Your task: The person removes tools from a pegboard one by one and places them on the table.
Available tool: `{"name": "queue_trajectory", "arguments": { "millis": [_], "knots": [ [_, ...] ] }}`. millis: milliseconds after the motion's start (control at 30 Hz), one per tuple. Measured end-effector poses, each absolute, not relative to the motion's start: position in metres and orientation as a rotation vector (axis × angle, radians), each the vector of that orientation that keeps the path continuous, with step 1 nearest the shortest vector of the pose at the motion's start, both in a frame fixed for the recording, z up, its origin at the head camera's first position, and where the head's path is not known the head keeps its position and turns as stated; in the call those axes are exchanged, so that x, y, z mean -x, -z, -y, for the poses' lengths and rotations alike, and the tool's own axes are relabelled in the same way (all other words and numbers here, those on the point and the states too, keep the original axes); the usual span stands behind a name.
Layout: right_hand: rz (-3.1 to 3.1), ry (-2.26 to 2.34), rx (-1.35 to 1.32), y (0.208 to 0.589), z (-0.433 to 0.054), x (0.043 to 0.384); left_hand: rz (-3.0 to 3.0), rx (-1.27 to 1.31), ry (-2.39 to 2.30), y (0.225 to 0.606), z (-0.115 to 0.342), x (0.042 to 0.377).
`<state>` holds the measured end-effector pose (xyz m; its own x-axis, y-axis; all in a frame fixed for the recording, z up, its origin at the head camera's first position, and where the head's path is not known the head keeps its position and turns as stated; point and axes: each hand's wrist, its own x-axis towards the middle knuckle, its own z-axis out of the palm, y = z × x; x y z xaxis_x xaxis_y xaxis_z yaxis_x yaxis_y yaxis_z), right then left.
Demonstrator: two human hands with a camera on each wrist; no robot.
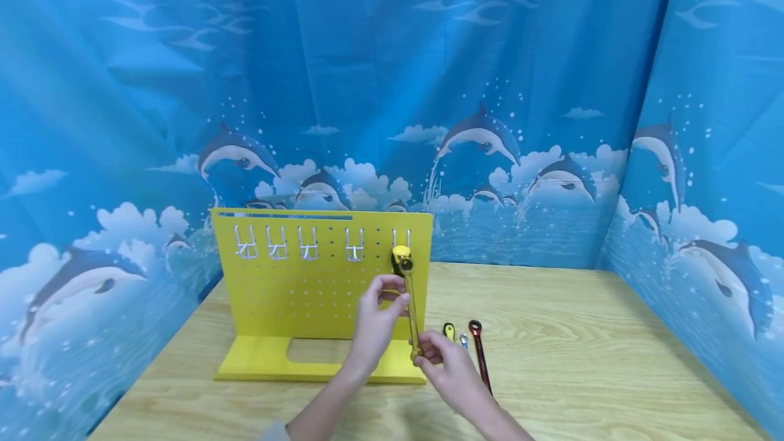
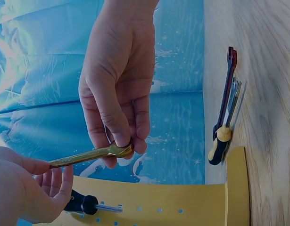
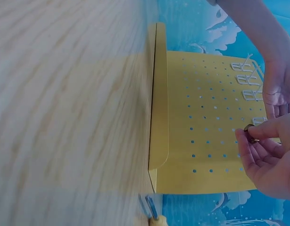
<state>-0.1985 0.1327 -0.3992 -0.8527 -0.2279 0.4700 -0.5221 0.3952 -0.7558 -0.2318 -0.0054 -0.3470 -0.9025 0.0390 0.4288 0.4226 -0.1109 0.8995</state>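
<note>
A gold combination wrench (image 1: 412, 308) stands nearly upright in front of the right side of a yellow pegboard (image 1: 318, 298). My left hand (image 1: 375, 325) pinches its shaft between thumb and fingers. Lower down, the right hand (image 1: 450, 367) pinches the bottom end; the left wrist view shows that wrench end (image 2: 120, 150) between thumb and fingertips. Behind the wrench's top, a yellow-and-black screwdriver (image 1: 401, 251) hangs on the rightmost hook; its black handle and metal shaft (image 2: 109, 208) show in the left wrist view. In the right wrist view, fingers hide most of the wrench.
Several white double hooks (image 1: 277, 245) line the board's upper part. Right of the board, on the wooden table (image 1: 563, 332), lie a dark red wrench (image 1: 480, 352), a silver wrench (image 2: 233, 101) and a second yellow-and-black screwdriver (image 2: 220, 143). Dolphin-printed curtains (image 1: 367, 87) enclose the table.
</note>
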Motion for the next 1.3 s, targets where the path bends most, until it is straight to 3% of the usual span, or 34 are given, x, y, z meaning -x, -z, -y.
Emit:
{"name": "queue_trajectory", "arguments": {
  "millis": [567, 800, 1300],
  "knots": [
    [2.379, -1.325, -0.554, 0.404, -0.156, 0.193, 1.933, 0.561, 2.079, 0.349, -0.021, 0.232],
    [2.389, -1.356, -0.511, 0.407, -0.165, 0.19, 1.966, 0.576, 2.058, 0.332, -0.03, 0.218],
    [2.365, -1.342, -0.531, 0.416, -0.184, 0.187, 1.966, 0.621, 2.004, 0.366, -0.054, 0.248]
  ]
}}
